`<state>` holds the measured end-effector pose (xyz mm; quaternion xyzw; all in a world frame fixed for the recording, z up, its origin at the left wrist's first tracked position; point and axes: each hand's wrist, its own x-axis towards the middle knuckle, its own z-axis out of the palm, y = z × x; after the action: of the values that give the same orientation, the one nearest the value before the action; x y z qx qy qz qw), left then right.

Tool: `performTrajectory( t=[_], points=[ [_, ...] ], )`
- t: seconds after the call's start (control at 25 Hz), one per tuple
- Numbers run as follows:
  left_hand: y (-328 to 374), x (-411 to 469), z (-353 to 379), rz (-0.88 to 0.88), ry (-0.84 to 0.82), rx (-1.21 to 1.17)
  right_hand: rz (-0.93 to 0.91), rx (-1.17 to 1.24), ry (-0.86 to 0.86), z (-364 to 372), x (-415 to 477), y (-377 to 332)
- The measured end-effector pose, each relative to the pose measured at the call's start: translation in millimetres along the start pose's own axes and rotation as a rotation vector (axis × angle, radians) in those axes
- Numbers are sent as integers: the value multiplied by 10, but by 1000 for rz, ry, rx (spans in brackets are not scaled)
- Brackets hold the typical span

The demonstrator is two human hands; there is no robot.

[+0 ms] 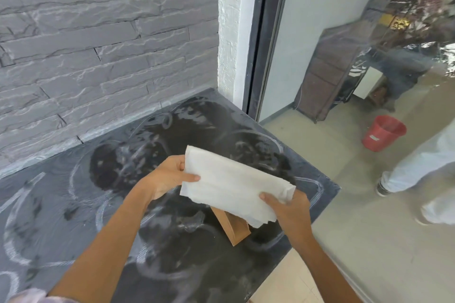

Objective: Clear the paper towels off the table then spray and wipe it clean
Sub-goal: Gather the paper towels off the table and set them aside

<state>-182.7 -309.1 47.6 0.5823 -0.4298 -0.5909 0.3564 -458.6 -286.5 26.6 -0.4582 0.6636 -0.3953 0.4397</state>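
Both hands hold a folded stack of paper towels [234,183] above the dark stone table [61,216]: the left hand [170,176] pinches its far end, the right hand [286,208] grips its near corner. White swirled smears cover the tabletop. A brown paper bag [234,229] stands beneath the towels. Grey stone wall [98,44] behind; a red bucket [382,133] beyond the glass.

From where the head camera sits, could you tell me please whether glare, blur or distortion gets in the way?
Head view: wide-angle bending curves the window frame; the glass carries hazy reflections, smearing the red bucket and what lies beyond; the table is streaked with whitish swirls; the paper towels and both hands, left and right, are sharp and evenly lit.
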Motion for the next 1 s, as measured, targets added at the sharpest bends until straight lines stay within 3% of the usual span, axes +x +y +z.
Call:
performTrajectory(
  t=[0.16, 0.48, 0.72, 1.0],
  points=[
    [-8, 259, 116, -3, 210, -12, -249, -121, -75, 105, -177, 121],
    [-274, 632, 355, -231, 286, 175, -283, -263, -85, 214, -312, 441],
    [-612, 732, 403, -323, 335, 263, -404, -464, -248, 220, -283, 585],
    [-727, 740, 506, -361, 467, 122, -369, -539, -322, 201, -153, 760]
  ],
)
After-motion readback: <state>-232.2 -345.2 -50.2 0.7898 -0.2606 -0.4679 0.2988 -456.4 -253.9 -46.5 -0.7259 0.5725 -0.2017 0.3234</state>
